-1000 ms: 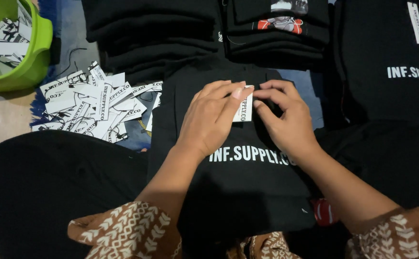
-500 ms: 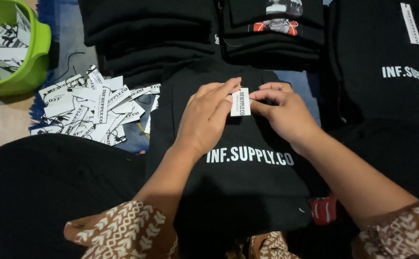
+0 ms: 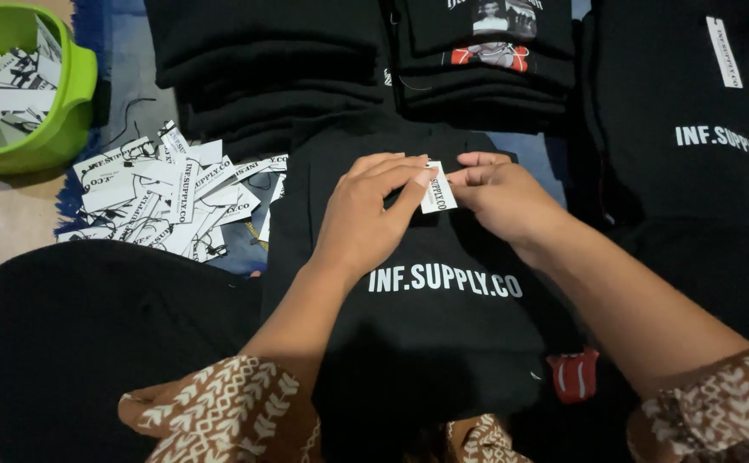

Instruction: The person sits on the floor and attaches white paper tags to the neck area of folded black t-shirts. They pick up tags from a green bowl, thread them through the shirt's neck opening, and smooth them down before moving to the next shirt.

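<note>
head view: left hand (image 3: 366,219) and right hand (image 3: 501,199) pinch the tag (image 3: 437,187) as before, unmoved above the shirt (image 3: 426,343) print. tagging step continues; loose tags (image 3: 169,199) lie left of shirt.

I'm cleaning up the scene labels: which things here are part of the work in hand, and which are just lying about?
In hand:
- left hand, flat on the black shirt
- right hand, pinching the white tag with the left fingers

Lying about:
- loose tags
- green tub of more tags
- folded stacks
- tagged shirt at right
</note>
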